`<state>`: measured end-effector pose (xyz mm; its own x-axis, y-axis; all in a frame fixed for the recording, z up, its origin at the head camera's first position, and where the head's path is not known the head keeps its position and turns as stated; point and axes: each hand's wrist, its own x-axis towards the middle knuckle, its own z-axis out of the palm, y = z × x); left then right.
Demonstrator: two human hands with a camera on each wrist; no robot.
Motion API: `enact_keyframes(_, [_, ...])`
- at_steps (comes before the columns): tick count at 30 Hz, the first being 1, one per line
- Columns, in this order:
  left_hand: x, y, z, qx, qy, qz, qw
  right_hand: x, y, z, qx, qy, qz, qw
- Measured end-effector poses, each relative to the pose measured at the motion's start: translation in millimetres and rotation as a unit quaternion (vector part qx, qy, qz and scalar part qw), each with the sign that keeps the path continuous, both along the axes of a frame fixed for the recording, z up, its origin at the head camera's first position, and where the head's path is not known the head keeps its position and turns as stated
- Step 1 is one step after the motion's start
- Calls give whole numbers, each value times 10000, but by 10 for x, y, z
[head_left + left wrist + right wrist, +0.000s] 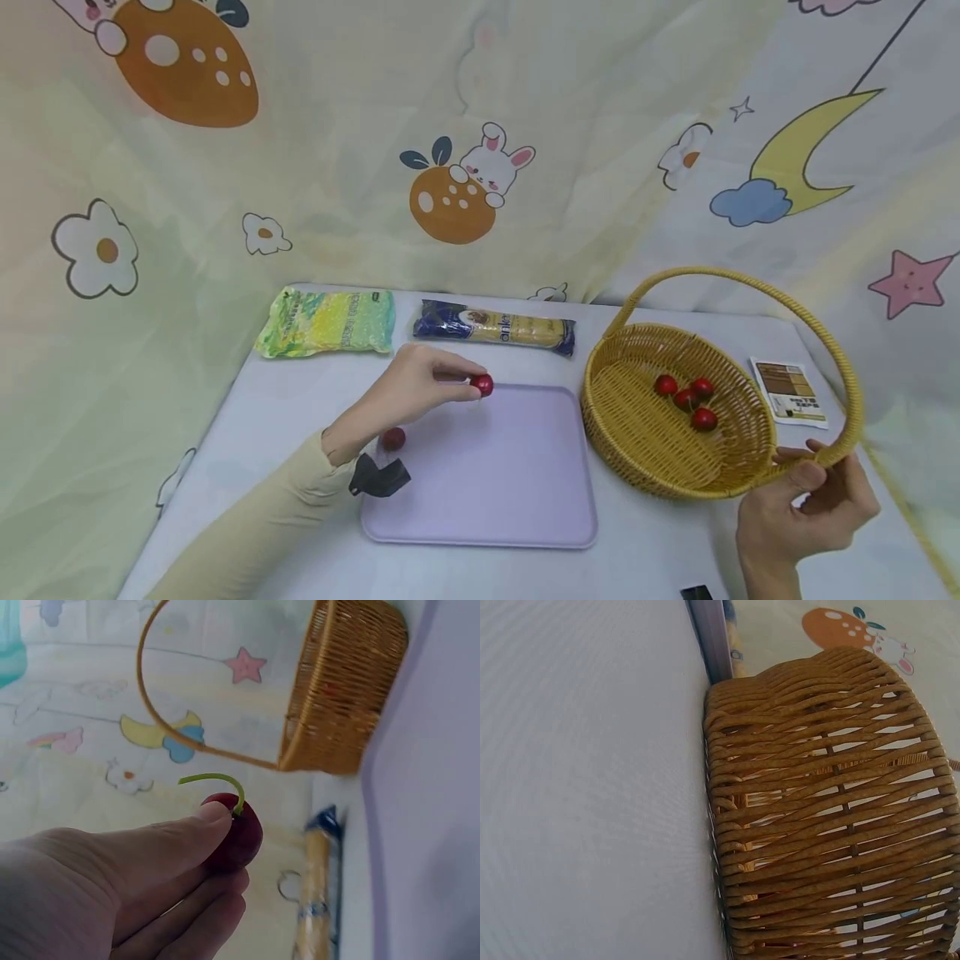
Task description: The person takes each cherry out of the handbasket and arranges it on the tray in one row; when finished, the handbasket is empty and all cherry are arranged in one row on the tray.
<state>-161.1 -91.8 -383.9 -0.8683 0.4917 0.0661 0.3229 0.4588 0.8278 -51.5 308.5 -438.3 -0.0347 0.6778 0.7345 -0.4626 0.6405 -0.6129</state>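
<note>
Between thumb and fingers my left hand (417, 386) pinches a dark red cherry (238, 838) with a green stem, above the far part of the lilac tray (510, 475). Another cherry (393, 439) lies at the tray's left side, beside my left wrist. My right hand (810, 508) grips the base of the handle of a yellow-brown wicker basket (645, 479), at its near right rim. Inside the basket several cherries (686, 399) sit grouped toward the right. The right wrist view shows the basket's woven side (840, 825) close up, with the hand out of that view.
Behind the tray lie a green and yellow packet (330, 322) and a long blue and yellow packet (495, 326). A small brown and white packet (790, 393) is right of the basket. A patterned cloth (337, 167) hangs behind the white table (277, 433).
</note>
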Motion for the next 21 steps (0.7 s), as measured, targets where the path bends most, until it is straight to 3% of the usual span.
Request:
enact_keyframes(6, [171,-331,-240,-160,-149,144,9997,-2,0,11,20,-75,-34,10000])
enact_keyframes(12, [245,-542,-470,-496,231,3,9985,-7,36,-27,-36,156,219,9996])
enact_keyframes(21, [271,-666,-608,-670,398,-304,9965,-1,37,-16,-22,69,236,9997])
